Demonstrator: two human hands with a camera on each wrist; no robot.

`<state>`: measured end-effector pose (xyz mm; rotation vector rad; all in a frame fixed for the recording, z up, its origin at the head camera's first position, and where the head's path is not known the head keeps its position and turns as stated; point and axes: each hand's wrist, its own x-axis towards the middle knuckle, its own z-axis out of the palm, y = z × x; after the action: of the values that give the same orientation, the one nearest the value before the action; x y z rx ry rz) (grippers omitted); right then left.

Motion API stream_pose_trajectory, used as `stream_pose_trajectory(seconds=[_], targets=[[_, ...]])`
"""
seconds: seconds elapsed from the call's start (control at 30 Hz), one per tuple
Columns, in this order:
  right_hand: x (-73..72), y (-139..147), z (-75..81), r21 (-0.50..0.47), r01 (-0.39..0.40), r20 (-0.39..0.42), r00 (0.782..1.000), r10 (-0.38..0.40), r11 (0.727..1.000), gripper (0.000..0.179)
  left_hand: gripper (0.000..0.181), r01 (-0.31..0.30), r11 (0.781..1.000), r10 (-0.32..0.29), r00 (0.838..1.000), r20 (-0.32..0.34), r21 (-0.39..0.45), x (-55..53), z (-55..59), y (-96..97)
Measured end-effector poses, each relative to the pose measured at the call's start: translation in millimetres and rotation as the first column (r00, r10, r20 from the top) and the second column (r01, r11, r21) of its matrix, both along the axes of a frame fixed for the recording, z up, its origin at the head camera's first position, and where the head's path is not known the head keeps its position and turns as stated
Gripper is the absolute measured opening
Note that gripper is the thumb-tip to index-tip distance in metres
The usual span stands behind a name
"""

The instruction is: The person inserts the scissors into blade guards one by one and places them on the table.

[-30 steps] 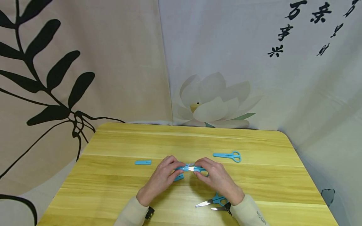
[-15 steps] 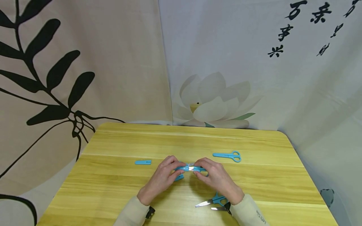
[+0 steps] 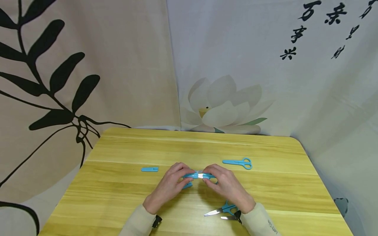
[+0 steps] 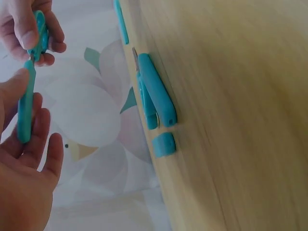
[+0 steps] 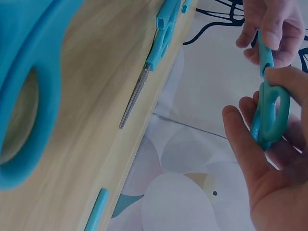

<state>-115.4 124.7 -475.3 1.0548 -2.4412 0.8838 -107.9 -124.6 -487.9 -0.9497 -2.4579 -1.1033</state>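
Observation:
Between the two hands, above the table, is a pair of blue-handled scissors (image 3: 209, 176) with its blades partly inside a blue blade sheath (image 3: 190, 175). My left hand (image 3: 170, 183) pinches the sheath between thumb and fingers; the left wrist view shows this sheath (image 4: 26, 108) end-on to the handles (image 4: 40, 38). My right hand (image 3: 225, 185) grips the scissors by their handles, and the finger loops (image 5: 276, 113) show in the right wrist view. A short stretch of bare blade shows between the hands. Fingers cover the sheath's tip and part of the handles.
Under the left hand lies a second blue sheath (image 3: 187, 186), and another sheath (image 3: 149, 169) is farther left. Sheathed scissors (image 3: 237, 162) lie at the back right. Unsheathed scissors (image 3: 227, 208) with spread blades lie beside the right wrist on the wooden table (image 3: 118, 196).

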Motion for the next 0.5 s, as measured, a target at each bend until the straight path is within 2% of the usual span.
stream_pose_trajectory(seconds=[0.2,0.33,0.5], targets=[[-1.3,4.9,-1.6,-0.006,0.009,0.004,1.000,-0.009,1.000,0.024,0.047,-0.049,0.998,0.049,0.999,0.000,-0.050,0.6,-0.1,-5.9],[-0.8,6.4,-2.5,0.001,0.011,0.012,1.000,-0.011,1.000,0.023,0.041,-0.054,0.997,0.054,0.998,-0.015,-0.052,-0.6,-1.5,-10.9],[-0.1,7.3,-3.0,0.013,0.018,0.018,1.000,-0.018,1.000,0.024,0.032,-0.032,0.998,0.029,0.998,-0.064,-0.054,-2.2,-3.9,-14.7]])
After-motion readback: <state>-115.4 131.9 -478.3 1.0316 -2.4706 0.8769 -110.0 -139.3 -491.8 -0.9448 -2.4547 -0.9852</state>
